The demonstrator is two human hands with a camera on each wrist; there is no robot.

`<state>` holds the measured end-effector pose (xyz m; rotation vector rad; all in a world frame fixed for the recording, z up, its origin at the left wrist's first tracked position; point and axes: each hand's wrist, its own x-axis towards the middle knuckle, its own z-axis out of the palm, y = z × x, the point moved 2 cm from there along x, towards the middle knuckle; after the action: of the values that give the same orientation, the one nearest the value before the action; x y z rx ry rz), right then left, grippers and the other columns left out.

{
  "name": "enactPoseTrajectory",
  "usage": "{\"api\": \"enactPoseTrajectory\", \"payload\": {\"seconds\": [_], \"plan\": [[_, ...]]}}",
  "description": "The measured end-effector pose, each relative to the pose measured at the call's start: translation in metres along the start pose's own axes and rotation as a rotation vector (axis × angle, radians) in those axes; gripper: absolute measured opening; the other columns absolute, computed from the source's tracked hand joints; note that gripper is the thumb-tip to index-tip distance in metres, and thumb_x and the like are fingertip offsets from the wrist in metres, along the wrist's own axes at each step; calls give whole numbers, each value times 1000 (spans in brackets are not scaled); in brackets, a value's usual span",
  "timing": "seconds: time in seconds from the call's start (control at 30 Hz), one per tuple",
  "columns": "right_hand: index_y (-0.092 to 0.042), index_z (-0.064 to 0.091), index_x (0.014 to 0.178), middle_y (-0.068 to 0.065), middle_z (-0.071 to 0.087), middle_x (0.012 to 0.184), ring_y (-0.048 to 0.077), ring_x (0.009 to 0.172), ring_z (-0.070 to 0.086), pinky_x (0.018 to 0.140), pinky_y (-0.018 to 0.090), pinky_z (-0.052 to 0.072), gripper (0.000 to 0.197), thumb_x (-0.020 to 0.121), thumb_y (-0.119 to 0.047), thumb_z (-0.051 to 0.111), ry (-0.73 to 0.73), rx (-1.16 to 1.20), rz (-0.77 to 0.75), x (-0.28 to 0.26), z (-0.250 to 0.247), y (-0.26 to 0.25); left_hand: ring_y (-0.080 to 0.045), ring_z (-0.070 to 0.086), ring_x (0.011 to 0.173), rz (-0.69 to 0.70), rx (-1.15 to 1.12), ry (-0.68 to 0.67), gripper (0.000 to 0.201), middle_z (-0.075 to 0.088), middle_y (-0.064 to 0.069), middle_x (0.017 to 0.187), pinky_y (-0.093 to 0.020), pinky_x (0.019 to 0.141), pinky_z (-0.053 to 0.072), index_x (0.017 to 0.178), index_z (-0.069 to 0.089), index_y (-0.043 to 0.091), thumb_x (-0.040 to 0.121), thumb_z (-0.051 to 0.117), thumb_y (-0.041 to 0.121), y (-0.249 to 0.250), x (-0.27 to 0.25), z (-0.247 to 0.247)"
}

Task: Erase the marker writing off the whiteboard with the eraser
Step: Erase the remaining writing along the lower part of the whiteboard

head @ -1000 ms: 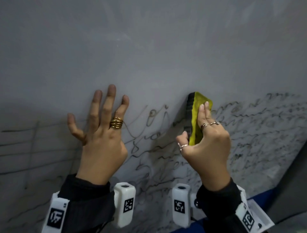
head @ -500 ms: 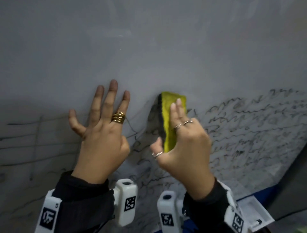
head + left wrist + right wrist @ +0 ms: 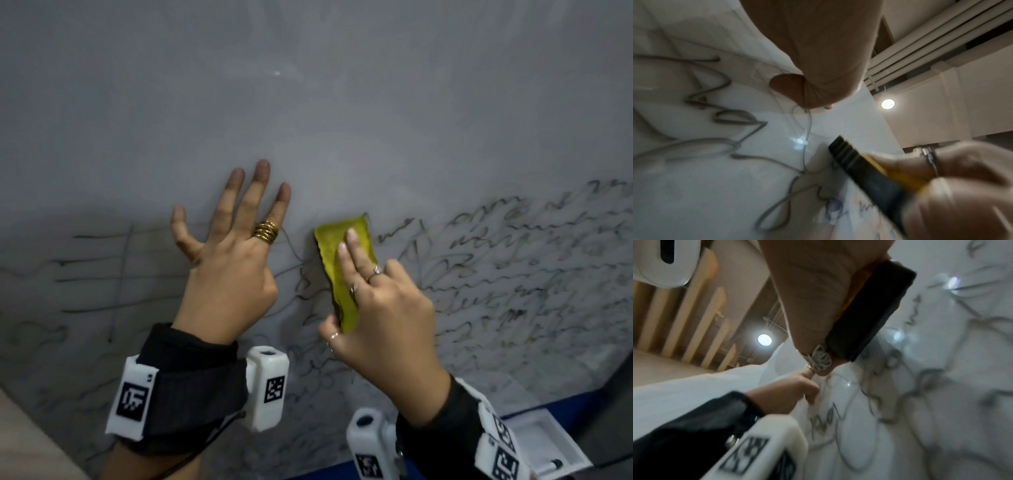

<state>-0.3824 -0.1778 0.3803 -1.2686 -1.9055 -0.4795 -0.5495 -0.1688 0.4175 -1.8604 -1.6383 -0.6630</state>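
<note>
A whiteboard [image 3: 308, 102] fills the head view, its upper part wiped bare and its lower part covered in black marker writing [image 3: 513, 260]. My right hand [image 3: 373, 308] holds a yellow eraser [image 3: 346, 260] with a black felt underside [image 3: 865, 177] against the board, fingers laid along its back and thumb at its lower end. The eraser [image 3: 871, 308] sits flat on the scribbles. My left hand [image 3: 226, 260] presses flat on the board just left of the eraser, fingers spread, a gold ring on one finger. Lines and scrawl [image 3: 102, 274] lie left of that hand.
A blue ledge [image 3: 565, 397] runs along the board's lower right edge, with a white tray [image 3: 548, 442] holding a small dark item. A wooden surface [image 3: 20, 442] shows at the lower left corner. Ceiling lights reflect in the board.
My right hand has slid the eraser leftwards across the writing, from right of centre to close beside the left hand; the writing under its path has gone. The left hand stays pressed in place.
</note>
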Motion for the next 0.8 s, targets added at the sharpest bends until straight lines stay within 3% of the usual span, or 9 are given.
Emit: {"api": "enactPoseTrajectory", "payload": {"seconds": [0.13,0.27,0.37,0.47,0.6,0.7,0.8], "plan": [[-16,64,124,-7,54,135,19,74,56,52,21,46,70,59,-40,52,48,79,63,-2,4,8,-16,4,147,-29,-8,-11,97,4,3,161,-70,100,4,149,25,29,55,43,11,5,1,1],[-12,65,122,-1,57,133,21,72,56,58,18,36,70,60,-41,49,173,79,96,28,-8,3,-15,0,147,-33,-13,-20,101,-1,5,161,-69,101,1,150,21,31,58,52,5,6,0,0],[-11,63,124,-1,55,135,20,73,56,57,19,39,72,60,-40,48,137,85,72,30,-9,0,-14,0,147,-34,8,-23,105,-2,6,161,-69,101,1,150,20,32,57,58,3,4,0,-1],[-15,63,125,-6,53,137,19,74,54,54,21,45,71,57,-37,56,78,72,16,5,1,6,-14,1,147,-34,11,-21,102,0,5,160,-69,101,2,150,21,32,57,53,6,4,0,0],[-19,68,119,-10,57,131,19,71,54,54,20,44,67,54,-37,59,133,135,67,7,0,10,-13,4,146,-51,-20,11,97,5,5,160,-69,101,1,149,25,30,57,47,8,7,0,-2],[-15,68,118,-5,59,130,19,72,55,57,18,40,68,55,-37,55,187,126,72,26,-6,-8,-11,13,143,-121,-51,75,93,16,5,159,-66,102,-2,148,30,28,58,43,10,7,-2,-11],[-14,66,121,-4,57,133,20,76,55,55,19,43,73,51,-36,61,128,125,-30,21,3,-23,-15,15,143,-212,-11,100,90,16,3,159,-66,102,-3,146,35,28,57,43,13,-1,-9,-16]]}}
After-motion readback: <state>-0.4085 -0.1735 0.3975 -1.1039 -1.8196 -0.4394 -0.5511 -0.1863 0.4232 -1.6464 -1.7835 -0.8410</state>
